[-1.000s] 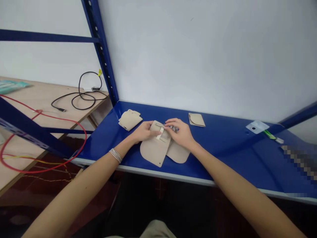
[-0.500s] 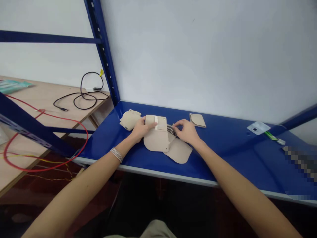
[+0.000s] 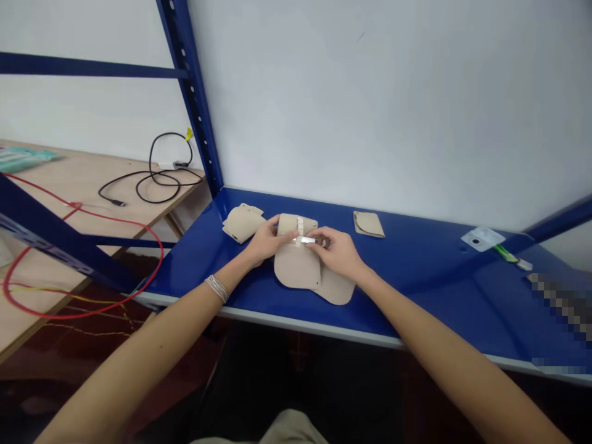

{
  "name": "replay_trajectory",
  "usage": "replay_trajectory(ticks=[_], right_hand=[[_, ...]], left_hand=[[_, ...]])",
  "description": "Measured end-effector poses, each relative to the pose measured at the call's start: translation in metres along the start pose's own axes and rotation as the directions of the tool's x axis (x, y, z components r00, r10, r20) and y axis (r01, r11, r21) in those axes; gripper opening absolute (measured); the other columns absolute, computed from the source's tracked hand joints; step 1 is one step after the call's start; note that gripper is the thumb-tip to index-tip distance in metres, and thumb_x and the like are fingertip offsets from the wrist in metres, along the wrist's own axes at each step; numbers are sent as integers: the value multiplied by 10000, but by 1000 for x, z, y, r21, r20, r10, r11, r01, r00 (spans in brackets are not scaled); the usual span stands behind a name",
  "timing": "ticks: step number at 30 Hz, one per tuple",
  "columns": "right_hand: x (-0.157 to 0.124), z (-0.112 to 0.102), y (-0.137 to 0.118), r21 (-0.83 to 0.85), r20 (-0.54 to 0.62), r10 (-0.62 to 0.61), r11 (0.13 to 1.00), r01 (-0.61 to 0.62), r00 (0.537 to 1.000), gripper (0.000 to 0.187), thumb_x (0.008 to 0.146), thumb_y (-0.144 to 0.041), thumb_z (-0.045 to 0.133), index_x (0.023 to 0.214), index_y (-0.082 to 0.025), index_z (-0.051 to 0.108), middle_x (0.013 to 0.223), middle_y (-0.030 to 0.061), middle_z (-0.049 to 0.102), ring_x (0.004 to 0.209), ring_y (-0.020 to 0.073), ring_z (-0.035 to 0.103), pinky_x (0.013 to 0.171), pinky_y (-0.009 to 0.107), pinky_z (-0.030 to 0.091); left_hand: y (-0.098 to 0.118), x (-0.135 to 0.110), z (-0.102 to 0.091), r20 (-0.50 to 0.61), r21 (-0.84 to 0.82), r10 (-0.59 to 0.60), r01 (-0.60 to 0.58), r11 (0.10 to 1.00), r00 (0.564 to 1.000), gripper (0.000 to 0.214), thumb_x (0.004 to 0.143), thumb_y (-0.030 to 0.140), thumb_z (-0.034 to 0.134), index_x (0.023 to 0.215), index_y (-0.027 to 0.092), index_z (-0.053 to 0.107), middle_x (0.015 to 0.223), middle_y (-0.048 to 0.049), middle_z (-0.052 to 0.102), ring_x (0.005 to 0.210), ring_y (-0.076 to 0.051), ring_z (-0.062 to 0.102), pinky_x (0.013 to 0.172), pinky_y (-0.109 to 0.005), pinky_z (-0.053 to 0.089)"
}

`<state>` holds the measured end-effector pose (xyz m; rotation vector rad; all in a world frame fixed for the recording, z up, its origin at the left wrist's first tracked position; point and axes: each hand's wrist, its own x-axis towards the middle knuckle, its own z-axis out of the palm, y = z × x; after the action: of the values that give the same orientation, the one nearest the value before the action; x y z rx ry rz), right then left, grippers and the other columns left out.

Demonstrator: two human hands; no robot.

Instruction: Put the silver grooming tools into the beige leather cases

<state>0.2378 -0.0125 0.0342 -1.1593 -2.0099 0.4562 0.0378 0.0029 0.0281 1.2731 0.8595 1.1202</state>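
Since the earlier frame, the right hand [image 3: 337, 251] has moved left and now sits over the far end of the beige flap [image 3: 295, 268], just beside the left hand [image 3: 266, 242]. The flap has shifted slightly right. Its long axis runs front to back, with its wider end toward the person, and it lies flat on the blue steel shelf [image 3: 416, 277], overlapping a second beige piece [image 3: 340, 291].

The right grip is closed, its fingertips together on a shiny strip [image 3: 305, 239] lying crosswise over a white band [image 3: 300, 226]. The left grip's fingers curl over the flap's left edge, though whether they clamp it cannot be told.

A pile of beige pieces [image 3: 241, 223] lies left of the hands, and a folded beige piece [image 3: 369, 223] lies to their right. A black cable [image 3: 152, 183] rests on the wooden desk [image 3: 92, 185] beyond the shelf.
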Motion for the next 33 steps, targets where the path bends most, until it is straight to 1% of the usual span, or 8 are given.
replay_trajectory(ticks=[7, 9, 11, 14, 18, 23, 28, 33], right_hand=[[8, -10, 21, 79, 56, 74, 994, -78, 996, 225, 781, -382, 681, 894, -190, 715, 749, 30, 702, 624, 156, 592, 613, 292, 480], [12, -17, 32, 110, 50, 118, 986, -123, 992, 279, 755, -428, 700, 875, -176, 710, 718, 41, 697, 608, 162, 598, 587, 296, 486], [15, -25, 43, 140, 21, 182, 973, -183, 983, 320, 727, -457, 721, 854, -164, 703, 712, 56, 701, 614, 172, 618, 586, 304, 503], [17, -34, 57, 104, -41, 266, 960, -260, 963, 306, 697, -436, 744, 820, -159, 705, 706, 63, 706, 624, 179, 633, 603, 313, 522], [18, -35, 62, -45, -19, 327, 944, -328, 945, 183, 705, -320, 721, 800, -164, 728, 695, 53, 714, 607, 173, 625, 608, 313, 518], [17, -33, 57, -178, -38, 248, 951, -251, 968, 189, 750, -339, 670, 837, -194, 757, 776, 54, 733, 649, 185, 617, 647, 335, 505], [16, -32, 49, -105, -86, 167, 979, -176, 982, 225, 780, -352, 632, 852, -178, 755, 835, 69, 734, 677, 182, 610, 639, 322, 487], [13, -27, 36, -84, -47, 128, 988, -132, 991, 233, 793, -361, 624, 850, -177, 755, 830, 66, 725, 685, 179, 603, 640, 316, 478]], left_hand=[[-6, 5, -4, 32, -34, -36, 37, 999, 999, 680, 514, 263, 883, 1115, 166, 579, 937, -81, 720, 821, -228, 681, 763, -375, 552], [-5, 8, -7, -41, -23, -31, 30, 999, 999, 642, 516, 262, 873, 1085, 161, 593, 919, -78, 721, 824, -229, 677, 772, -381, 545], [-3, 9, -11, -173, -7, -20, 19, 1000, 985, 569, 532, 265, 851, 1038, 157, 614, 908, -74, 717, 828, -229, 671, 774, -373, 538], [1, 12, -18, -366, -8, 25, -30, 1000, 930, 458, 575, 251, 789, 998, 168, 632, 939, -64, 708, 881, -235, 662, 781, -340, 526], [0, 15, -24, -468, 9, 50, -52, 999, 882, 345, 631, 225, 686, 972, 189, 646, 924, -36, 700, 894, -236, 649, 755, -309, 514], [-4, 18, -24, -471, 14, 54, -54, 998, 880, 209, 659, 198, 556, 849, 187, 642, 800, -16, 673, 822, -218, 629, 737, -305, 492], [-6, 16, -22, -404, 87, 65, -33, 996, 912, 232, 648, 220, 545, 845, 181, 662, 801, -24, 669, 803, -219, 603, 728, -305, 474], [-6, 11, -23, -402, 439, 204, -8, 899, 892, 136, 661, 234, 553, 738, 180, 651, 679, -1, 604, 737, -194, 561, 698, -286, 451]])
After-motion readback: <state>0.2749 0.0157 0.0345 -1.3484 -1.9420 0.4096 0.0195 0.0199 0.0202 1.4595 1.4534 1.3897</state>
